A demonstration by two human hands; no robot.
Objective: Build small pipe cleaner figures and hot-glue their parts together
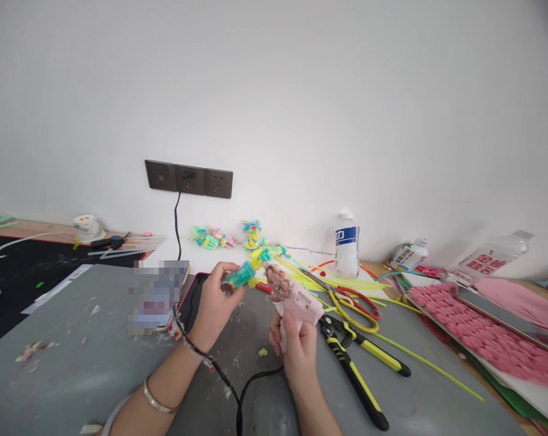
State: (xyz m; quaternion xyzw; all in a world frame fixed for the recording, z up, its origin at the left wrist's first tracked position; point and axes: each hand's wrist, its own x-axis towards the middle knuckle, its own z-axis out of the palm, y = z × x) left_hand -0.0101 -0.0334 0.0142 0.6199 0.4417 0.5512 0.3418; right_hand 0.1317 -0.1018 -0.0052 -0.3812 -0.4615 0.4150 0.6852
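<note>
Littered grey mat (pixel 246 327), white wall (pixel 274 109).

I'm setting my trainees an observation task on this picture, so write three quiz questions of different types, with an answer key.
1. Multiple choice: what is the right hand holding? (a) scissors (b) a pink glue gun (c) pliers
2. True or false: the bottle with the blue label stands upright.
3. Fill in: the black plug sits in the ____ of the three dark wall panels.

Key: 1 b; 2 true; 3 middle.
</note>
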